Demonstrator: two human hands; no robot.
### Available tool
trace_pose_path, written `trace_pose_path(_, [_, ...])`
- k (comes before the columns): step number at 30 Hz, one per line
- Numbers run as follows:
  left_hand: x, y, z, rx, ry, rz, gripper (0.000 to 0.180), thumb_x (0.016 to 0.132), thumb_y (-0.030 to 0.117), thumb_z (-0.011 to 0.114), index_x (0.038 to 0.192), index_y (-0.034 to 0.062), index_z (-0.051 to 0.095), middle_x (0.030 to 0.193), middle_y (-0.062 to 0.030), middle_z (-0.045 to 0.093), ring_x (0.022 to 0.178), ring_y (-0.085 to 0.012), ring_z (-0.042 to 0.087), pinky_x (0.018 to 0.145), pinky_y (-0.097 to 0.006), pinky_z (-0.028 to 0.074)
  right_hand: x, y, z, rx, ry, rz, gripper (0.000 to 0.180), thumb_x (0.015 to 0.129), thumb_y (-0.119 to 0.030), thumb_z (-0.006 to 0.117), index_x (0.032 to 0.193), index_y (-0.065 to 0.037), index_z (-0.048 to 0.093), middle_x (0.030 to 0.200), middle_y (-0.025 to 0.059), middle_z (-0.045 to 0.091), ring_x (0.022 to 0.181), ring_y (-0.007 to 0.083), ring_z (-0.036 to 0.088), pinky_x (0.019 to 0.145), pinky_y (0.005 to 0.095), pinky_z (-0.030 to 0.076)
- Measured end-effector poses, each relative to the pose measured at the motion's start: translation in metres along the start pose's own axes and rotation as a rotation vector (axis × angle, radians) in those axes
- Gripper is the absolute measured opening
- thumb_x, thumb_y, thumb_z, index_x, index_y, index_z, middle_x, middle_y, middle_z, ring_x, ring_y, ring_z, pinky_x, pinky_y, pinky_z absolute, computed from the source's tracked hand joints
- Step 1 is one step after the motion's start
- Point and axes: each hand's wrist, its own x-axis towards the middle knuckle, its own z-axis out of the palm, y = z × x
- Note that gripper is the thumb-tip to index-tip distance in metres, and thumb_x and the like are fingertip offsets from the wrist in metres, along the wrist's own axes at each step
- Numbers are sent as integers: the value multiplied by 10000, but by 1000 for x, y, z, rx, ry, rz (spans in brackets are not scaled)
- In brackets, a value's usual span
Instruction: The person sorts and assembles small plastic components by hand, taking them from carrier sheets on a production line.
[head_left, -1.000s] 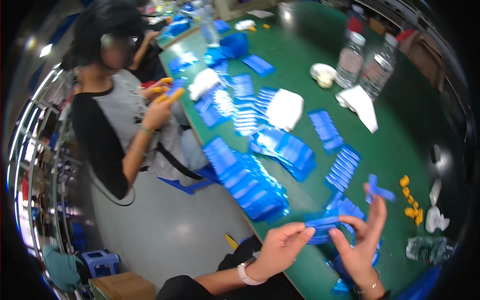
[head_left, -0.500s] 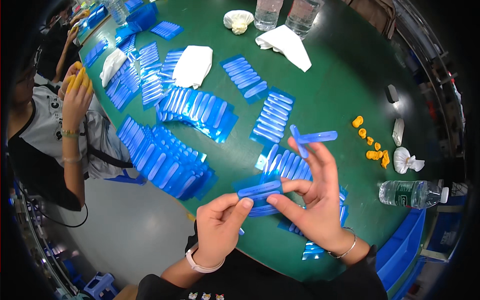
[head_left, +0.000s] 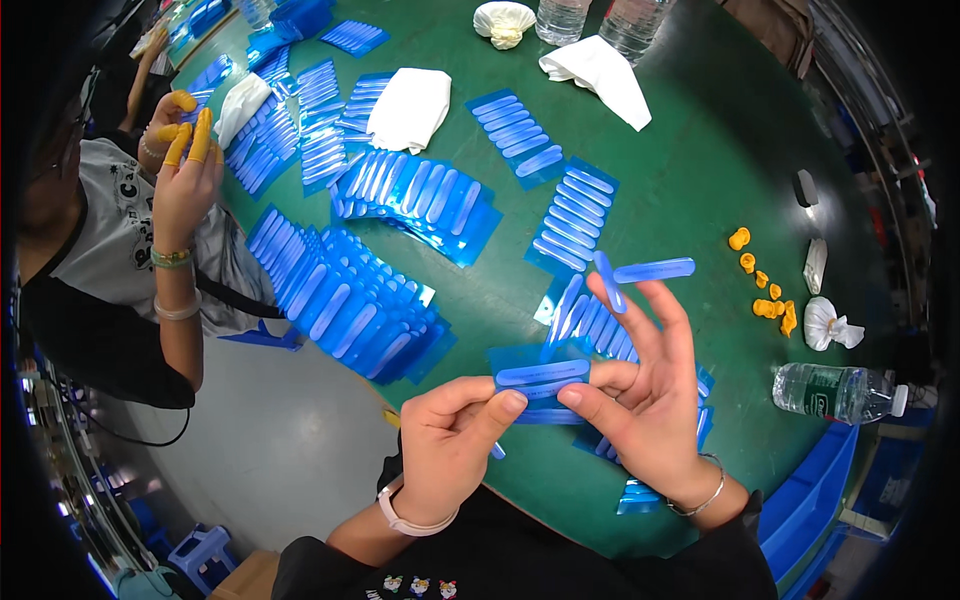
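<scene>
Between my hands is a blue film sheet [head_left: 540, 352] carrying long rounded blue strips, held over the table's near edge. My left hand [head_left: 452, 440] pinches its left end between thumb and forefinger. At the right end, my right hand [head_left: 655, 420] grips the sheet the same way. Two loose blue strips, one upright [head_left: 609, 284] and one nearly level [head_left: 656, 270], are at the raised fingertips of my right hand. Beyond the held sheet, more strip-covered sheets [head_left: 600, 328] lie on the table, partly hidden by my right hand.
Fanned stacks of blue sheets [head_left: 345, 315] cover the green table [head_left: 680, 190] on the left. White cloths [head_left: 410, 108], yellow finger cots [head_left: 768, 308] and a water bottle [head_left: 835, 391] lie around. A co-worker's hands [head_left: 190, 180] wear yellow finger cots. A blue bin [head_left: 810, 480] stands at the right.
The view has shifted, so the table things appear farther right and mostly higher. Both my hands still pinch the sheet, and the loose strips remain at my right fingertips. The co-worker's hands have moved apart slightly.
</scene>
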Motion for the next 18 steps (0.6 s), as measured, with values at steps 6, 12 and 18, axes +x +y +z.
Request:
trace_pose_path(6, [4,3,4,-448,27,-313,168,875,128,620,930,-31,629,767,-24,630,622,-45,516,530,-188,395,3,0,-4,171,-89,48,860,765,166,582,1403,-123,83,1462,214,136,932,196,634,893,328,474])
trace_pose_path(12, [3,0,-5,-245,-20,-246,167,909,146,555,876,-17,578,888,-114,639,771,-154,626,686,-274,515,1,3,-5,-228,96,-396,846,725,185,584,1380,-51,104,1437,259,134,886,232,644,817,341,522])
trace_pose_path(18, [-2,-2,-4,-169,56,-127,200,864,149,639,932,-39,633,759,-35,635,643,-42,527,559,-178,408,-1,1,3,-293,31,-440,841,712,144,635,1361,-2,120,1413,289,183,854,225,652,799,321,517])
